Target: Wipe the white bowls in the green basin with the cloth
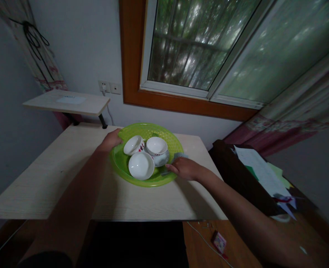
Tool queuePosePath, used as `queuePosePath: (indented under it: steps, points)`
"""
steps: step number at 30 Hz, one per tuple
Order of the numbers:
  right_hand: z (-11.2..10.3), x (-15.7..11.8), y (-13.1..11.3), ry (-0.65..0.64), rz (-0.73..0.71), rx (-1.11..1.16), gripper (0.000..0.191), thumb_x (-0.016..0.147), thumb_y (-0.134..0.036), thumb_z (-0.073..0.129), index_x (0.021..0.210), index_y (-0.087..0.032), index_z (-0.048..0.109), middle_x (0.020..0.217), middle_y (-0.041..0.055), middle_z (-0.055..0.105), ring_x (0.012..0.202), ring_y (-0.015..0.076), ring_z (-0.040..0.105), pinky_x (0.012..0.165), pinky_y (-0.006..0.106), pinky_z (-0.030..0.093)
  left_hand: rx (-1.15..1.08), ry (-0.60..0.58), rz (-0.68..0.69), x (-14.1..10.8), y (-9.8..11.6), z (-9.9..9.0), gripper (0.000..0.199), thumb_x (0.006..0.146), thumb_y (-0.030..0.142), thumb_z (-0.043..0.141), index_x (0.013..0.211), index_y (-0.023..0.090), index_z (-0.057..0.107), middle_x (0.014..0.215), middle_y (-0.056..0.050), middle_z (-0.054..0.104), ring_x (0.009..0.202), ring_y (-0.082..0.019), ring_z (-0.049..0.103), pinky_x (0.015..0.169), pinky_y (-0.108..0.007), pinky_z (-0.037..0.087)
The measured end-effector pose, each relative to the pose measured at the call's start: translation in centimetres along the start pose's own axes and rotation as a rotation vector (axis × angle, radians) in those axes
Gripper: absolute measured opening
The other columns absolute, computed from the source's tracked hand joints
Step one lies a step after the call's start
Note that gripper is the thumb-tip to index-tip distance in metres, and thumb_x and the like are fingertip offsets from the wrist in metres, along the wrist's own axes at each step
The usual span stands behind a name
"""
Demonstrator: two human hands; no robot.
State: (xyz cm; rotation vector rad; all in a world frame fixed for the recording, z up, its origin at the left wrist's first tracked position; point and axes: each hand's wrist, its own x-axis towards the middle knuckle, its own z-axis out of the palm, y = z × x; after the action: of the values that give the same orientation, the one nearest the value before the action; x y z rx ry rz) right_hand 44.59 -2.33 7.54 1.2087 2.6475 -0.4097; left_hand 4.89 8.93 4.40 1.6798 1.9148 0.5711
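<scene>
A round green basket (pixel 144 130) is over the pale table, with several white bowls inside. One bowl (pixel 141 166) lies at the front, another (pixel 134 145) tilts at the back left, and a third (pixel 156 145) rests on a further bowl (pixel 161 159) at the right. My left hand (pixel 112 139) grips the basket's left rim, its fingertips partly hidden. On the right side, my right hand (pixel 183 168) is closed on the rim, together with a grey cloth (pixel 180 155).
The table (pixel 142 204) carries a small raised shelf (pixel 69 101) at the back left. Behind are a wall socket and a window (pixel 192 48). A dark box (pixel 245 178) with papers stands right. A cable and a small pink box (pixel 219 242) lie on the floor.
</scene>
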Motion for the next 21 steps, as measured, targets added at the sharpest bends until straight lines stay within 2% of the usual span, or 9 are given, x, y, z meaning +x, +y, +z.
queuePosePath:
  steps: [6,10,15,18,21]
  points:
    - [-1.9,2.8,3.7,0.038,0.088,-0.084,0.070,0.118,-0.069,0.041,0.108,-0.020,0.089,0.106,0.0166,0.089,0.117,0.0347,0.081,0.120,0.052,0.054,-0.049,-0.015,0.031,0.1,-0.2,-0.1,0.074,0.081,0.004,0.078,0.152,0.024,0.073,0.137,-0.010,0.083,0.111,-0.025,0.080,0.089,-0.028,0.058]
    - [-2.9,4.5,4.6,0.031,0.104,-0.171,0.055,0.119,-0.059,0.045,0.121,-0.025,0.089,0.127,0.0125,0.088,0.132,0.0320,0.078,0.133,0.051,0.044,-0.031,-0.016,0.026,0.0,-0.1,-0.2,0.073,0.084,0.007,0.078,0.155,0.022,0.071,0.138,-0.012,0.082,0.115,-0.027,0.079,0.092,-0.030,0.059]
    - [-2.7,4.7,4.6,0.036,0.082,-0.298,0.052,0.121,-0.042,0.039,0.128,-0.024,0.086,0.147,0.0116,0.081,0.145,0.0306,0.071,0.136,0.052,0.038,-0.049,-0.001,0.044,-0.4,0.2,-0.2,0.073,0.083,0.005,0.077,0.154,0.019,0.071,0.142,-0.014,0.081,0.120,-0.029,0.078,0.096,-0.031,0.059]
    - [-2.1,3.7,4.3,0.056,0.097,-0.282,0.048,0.120,-0.036,0.041,0.124,-0.023,0.087,0.147,0.0124,0.081,0.145,0.0309,0.070,0.136,0.053,0.038,-0.083,0.010,0.040,-0.8,0.3,-0.2,0.071,0.083,0.006,0.076,0.153,0.020,0.072,0.139,-0.014,0.081,0.118,-0.029,0.079,0.095,-0.033,0.060]
    - [-1.3,2.2,3.6,0.059,0.111,-0.212,0.050,0.121,-0.037,0.041,0.112,-0.021,0.088,0.132,0.0153,0.085,0.134,0.0318,0.076,0.136,0.054,0.038,-0.101,0.031,0.040,-1.1,0.4,-0.2,0.070,0.081,0.007,0.078,0.150,0.019,0.074,0.137,-0.013,0.082,0.117,-0.029,0.079,0.096,-0.032,0.060]
